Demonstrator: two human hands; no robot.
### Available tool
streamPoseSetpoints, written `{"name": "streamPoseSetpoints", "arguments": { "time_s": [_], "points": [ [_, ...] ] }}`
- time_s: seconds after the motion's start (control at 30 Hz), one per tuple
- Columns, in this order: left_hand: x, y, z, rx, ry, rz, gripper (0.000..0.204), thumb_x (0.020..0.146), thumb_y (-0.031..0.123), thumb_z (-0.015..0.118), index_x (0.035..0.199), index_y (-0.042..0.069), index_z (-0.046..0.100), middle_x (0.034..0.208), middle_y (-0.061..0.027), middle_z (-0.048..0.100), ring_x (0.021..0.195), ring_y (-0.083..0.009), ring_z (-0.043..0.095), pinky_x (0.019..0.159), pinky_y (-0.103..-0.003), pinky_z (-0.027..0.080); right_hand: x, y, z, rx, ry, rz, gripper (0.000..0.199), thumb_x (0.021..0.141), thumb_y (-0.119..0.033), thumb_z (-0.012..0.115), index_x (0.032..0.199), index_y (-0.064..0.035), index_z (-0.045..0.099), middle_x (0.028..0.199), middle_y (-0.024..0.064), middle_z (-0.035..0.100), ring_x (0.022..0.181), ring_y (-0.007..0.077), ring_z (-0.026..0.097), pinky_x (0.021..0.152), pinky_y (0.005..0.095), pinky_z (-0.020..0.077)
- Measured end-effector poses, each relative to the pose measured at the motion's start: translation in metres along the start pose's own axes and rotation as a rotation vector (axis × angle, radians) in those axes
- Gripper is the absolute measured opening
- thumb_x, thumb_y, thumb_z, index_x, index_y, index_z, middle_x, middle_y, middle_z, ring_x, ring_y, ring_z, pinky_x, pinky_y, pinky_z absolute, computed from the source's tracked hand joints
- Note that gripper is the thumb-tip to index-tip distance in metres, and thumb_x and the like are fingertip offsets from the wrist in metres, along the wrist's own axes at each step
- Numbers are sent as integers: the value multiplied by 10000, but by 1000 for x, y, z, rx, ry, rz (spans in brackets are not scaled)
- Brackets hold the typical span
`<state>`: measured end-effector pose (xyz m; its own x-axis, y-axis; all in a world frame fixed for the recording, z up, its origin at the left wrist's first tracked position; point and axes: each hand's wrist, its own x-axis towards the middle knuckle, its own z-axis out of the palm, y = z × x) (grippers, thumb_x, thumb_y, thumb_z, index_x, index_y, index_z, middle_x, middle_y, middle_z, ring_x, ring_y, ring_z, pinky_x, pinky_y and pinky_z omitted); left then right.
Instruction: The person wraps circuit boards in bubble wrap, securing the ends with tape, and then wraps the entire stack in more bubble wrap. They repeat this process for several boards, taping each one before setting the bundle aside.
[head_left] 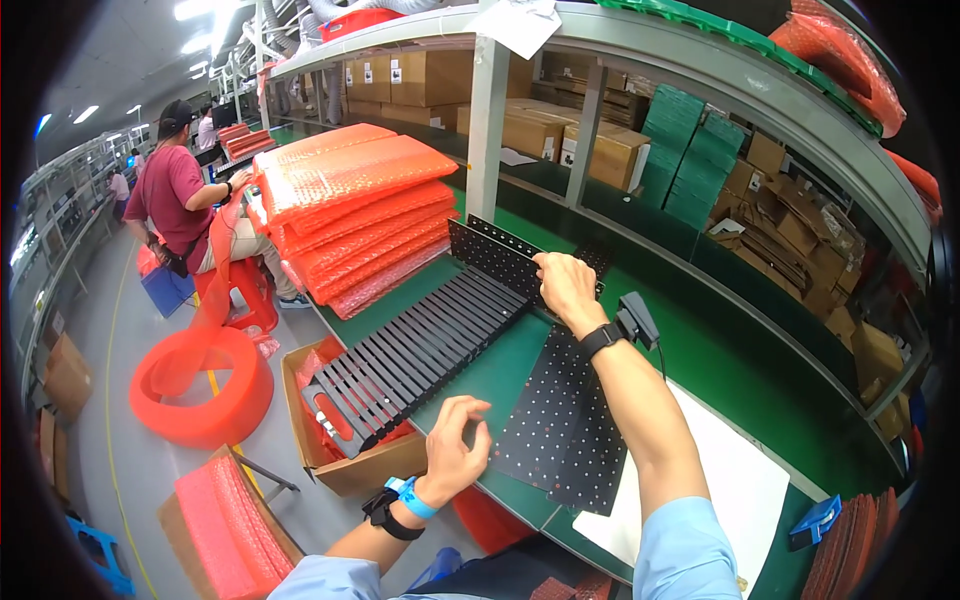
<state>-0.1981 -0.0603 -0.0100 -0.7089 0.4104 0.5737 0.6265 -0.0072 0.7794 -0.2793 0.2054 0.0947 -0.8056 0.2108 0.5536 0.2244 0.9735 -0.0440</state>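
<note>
Head view | right hand [567, 287] closed on edge of upright black perforated panel [488, 250], at far end of slatted black rack [420, 350] | left hand [456, 445] empty, half-curled, thumb and fingers apart | step, judged: positioning panel | next move likely calls for left-hand support.

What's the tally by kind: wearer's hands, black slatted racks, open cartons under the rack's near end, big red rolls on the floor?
Hands: 2 (left hand, right hand)
Black slatted rack: 1
Open carton: 1
Red roll: 1
Total: 5
</note>
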Motion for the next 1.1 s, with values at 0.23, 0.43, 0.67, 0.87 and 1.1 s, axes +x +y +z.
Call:
{"name": "streamPoseSetpoints", "arguments": {
  "time_s": [0.23, 0.43, 0.67, 0.87, 1.1],
  "points": [
    [2, -1, 2, 148, 78, 52, 268, 755, -51, 601, 1017, 3, 599, 984, -124, 588, 842, -238, 609, 777, -344, 485, 24, 56, -39, 208, 480, 207, 197, 880, -256, 645, 1008, -108, 671, 1006, 143, 698, 950, 356, 668, 779, 479, 526],
    [9, 7, 11, 387, -31, 72, 295, 700, 53, 645, 993, 36, 612, 969, -100, 615, 836, -259, 578, 780, -361, 415, -11, 153, 61, 85, -78, 803, 507, 819, -478, 714, 1156, -111, 618, 1145, 233, 659, 1041, 412, 638, 844, 496, 524],
    [13, 5, 14, 487, -86, 64, 320, 667, 94, 658, 982, 52, 613, 961, -85, 623, 832, -253, 543, 761, -351, 366, 5, 136, 105, -185, -139, 840, 699, 720, -593, 774, 1205, -135, 568, 1214, 258, 567, 1223, 433, 502, 912, 482, 484],
    [10, 7, 11, 516, -73, 55, 298, 699, 175, 674, 979, 82, 635, 957, -55, 622, 913, -245, 556, 801, -358, 365, -6, 201, 110, 414, 158, 1047, 529, 590, -141, 904, 1034, -38, 635, 1016, 217, 664, 946, 398, 658, 779, 490, 533],
    [3, 5, 3, 477, -29, 64, 299, 699, 190, 681, 972, 77, 638, 955, -59, 618, 913, -250, 550, 796, -362, 361, -24, 228, 9, 215, 203, 757, 221, 708, 41, 719, 928, 24, 711, 749, 56, 685, 689, 176, 649, 650, 370, 508]
  ]
}}
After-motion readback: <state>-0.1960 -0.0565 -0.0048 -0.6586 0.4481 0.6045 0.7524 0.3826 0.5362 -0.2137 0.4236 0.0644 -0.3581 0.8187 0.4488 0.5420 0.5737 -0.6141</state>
